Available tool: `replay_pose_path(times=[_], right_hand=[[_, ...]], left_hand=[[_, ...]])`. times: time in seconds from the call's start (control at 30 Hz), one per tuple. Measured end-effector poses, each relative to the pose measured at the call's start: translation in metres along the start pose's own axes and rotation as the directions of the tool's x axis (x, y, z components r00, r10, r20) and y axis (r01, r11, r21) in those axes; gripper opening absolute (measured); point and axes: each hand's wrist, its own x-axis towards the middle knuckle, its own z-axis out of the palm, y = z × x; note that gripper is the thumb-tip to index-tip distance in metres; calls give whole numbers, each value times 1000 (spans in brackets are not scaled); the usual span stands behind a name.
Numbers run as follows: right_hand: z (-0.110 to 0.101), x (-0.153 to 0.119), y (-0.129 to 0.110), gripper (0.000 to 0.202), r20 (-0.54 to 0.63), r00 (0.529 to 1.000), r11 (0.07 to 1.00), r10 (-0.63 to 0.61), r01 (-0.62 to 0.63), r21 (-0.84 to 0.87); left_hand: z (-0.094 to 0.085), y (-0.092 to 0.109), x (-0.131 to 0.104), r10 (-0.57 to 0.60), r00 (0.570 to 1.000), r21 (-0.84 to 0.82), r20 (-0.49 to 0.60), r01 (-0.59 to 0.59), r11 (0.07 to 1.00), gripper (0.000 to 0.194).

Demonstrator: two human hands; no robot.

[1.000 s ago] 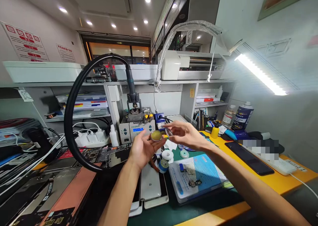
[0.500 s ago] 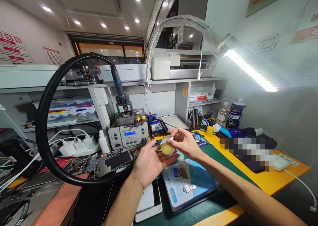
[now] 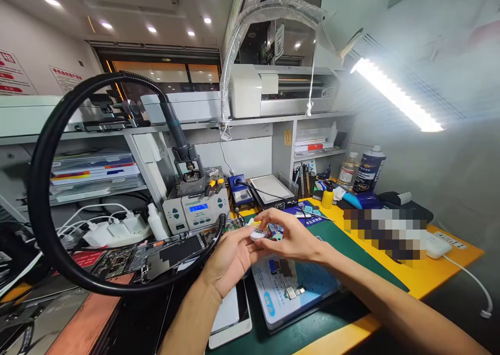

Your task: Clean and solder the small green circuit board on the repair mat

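In front of me, my left hand (image 3: 228, 261) and my right hand (image 3: 289, 235) meet around a small round jar of yellow paste (image 3: 254, 223). A white lid (image 3: 258, 233) with dark print is between my fingertips, in front of the yellow. My left fingers curl in from below with the thumb on top, and my right thumb and fingers pinch from the right. Fingers partly cover the jar. Under my hands lies a blue-and-white box (image 3: 273, 303) with a small metallic circuit board (image 3: 294, 292) on it. Left of it is a white-framed tablet (image 3: 246, 321).
A thick black hose (image 3: 37, 188) loops at left from the hot air station (image 3: 199, 209). Phone parts (image 3: 175, 253) crowd the left bench. A yellow bottle (image 3: 327, 198) and a dark spray can (image 3: 369, 170) stand right. A bright lamp (image 3: 398, 97) hangs above.
The yellow paste faced me openly before; now the printed white lid is in front and the yellow is mostly covered. My hands have shifted slightly left, and the view has tilted down.
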Motion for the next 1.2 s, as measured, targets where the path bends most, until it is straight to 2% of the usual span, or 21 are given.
replay_pose_path(times=[0.17, 0.33, 0.53, 0.77, 1.0, 1.2], right_hand=[[0, -4, 6, 24, 95, 987, 982, -132, 144, -125], [3, -6, 10, 26, 113, 974, 945, -196, 218, -242], [1, -5, 9, 28, 159, 957, 931, -241, 274, -241], [4, -4, 8, 23, 158, 963, 947, -220, 250, -203], [8, -6, 11, 32, 114, 987, 967, -115, 138, -216], [7, -8, 12, 28, 120, 992, 978, -39, 63, -200]], left_hand=[[-5, 1, 2, -18, 1000, 40, -14, 19, 999, 36], [-8, 4, 0, -45, 999, 63, -30, 47, 997, 36], [-6, 4, 0, -29, 998, 105, -53, 35, 994, 36], [-4, 3, 0, 6, 997, 159, -76, 6, 987, 35], [-6, 4, 4, 35, 993, 220, -115, -9, 975, 31], [-4, 4, 4, 92, 978, 319, -189, -28, 947, 31]])
